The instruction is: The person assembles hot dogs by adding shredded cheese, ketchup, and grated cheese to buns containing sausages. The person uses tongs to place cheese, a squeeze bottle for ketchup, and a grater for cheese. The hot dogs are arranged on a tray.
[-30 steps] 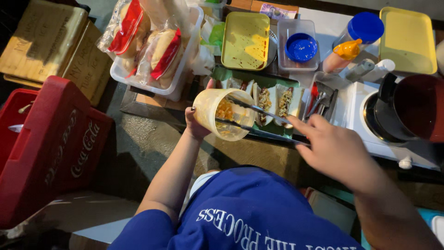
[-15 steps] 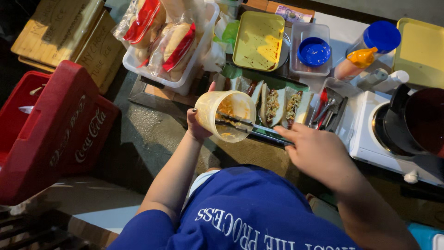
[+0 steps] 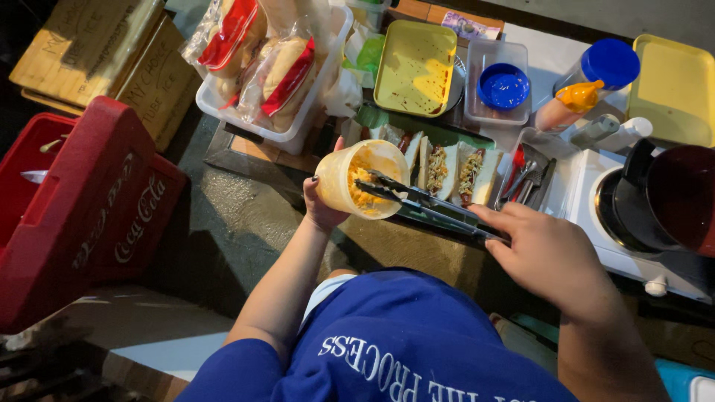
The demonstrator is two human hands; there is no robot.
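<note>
My left hand (image 3: 322, 207) holds a pale round plastic tub (image 3: 357, 179), tilted toward me, with yellow-orange shredded food inside. My right hand (image 3: 547, 257) grips a pair of metal tongs (image 3: 424, 205), whose tips reach into the tub's mouth. Just beyond the tub, three split buns with fillings (image 3: 447, 165) lie side by side on a green leaf-lined tray (image 3: 387, 119).
A white tub of bagged buns (image 3: 264, 67) sits at the back left, a yellow tray (image 3: 415, 67), a clear box with a blue lid (image 3: 503, 85) and squeeze bottles (image 3: 577, 100) behind. A dark pot (image 3: 670, 197) stands on a white burner right. A red crate (image 3: 82, 216) is on the left.
The tongs' tips have gone deeper into the tub, which tilts more toward me. My view has shifted slightly, and both hands stay in about the same place.
</note>
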